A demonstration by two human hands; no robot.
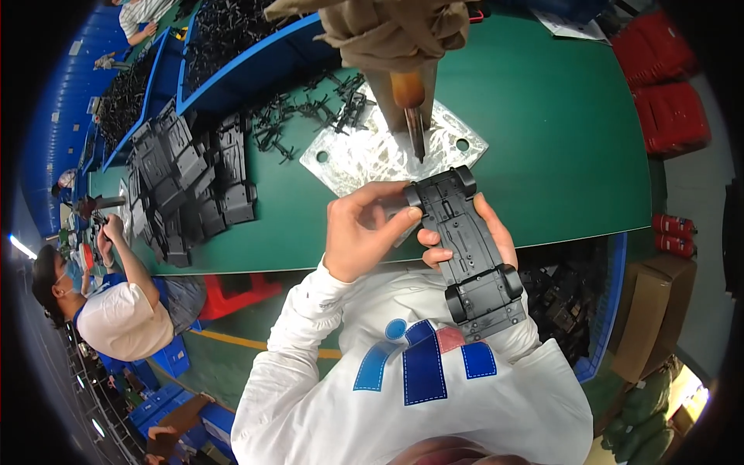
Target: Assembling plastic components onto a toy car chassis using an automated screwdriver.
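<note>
A black plastic toy car chassis (470, 244) with wheel-like parts at its corners is tilted in front of my chest, at the table's near edge. My right hand (497, 229) wraps round it, thumb and fingertips on opposite sides. With thumb and forefinger pinched, my left hand (360, 232) grips the chassis's far left corner, at the wheel-like part. Just beyond that end, a pointed metal tip (417, 136) hangs from a cloth-wrapped machine head (395, 35). Under the tip lies a shiny metal plate (341, 164) with round holes.
Flat black panels (182, 170) are piled on the green table (558, 116) at left. Small black frame parts (271, 124) lie beside the plate. Blue bins (256, 66) stand at far left, another bin (608, 310) at lower right. A co-worker (124, 310) sits at left.
</note>
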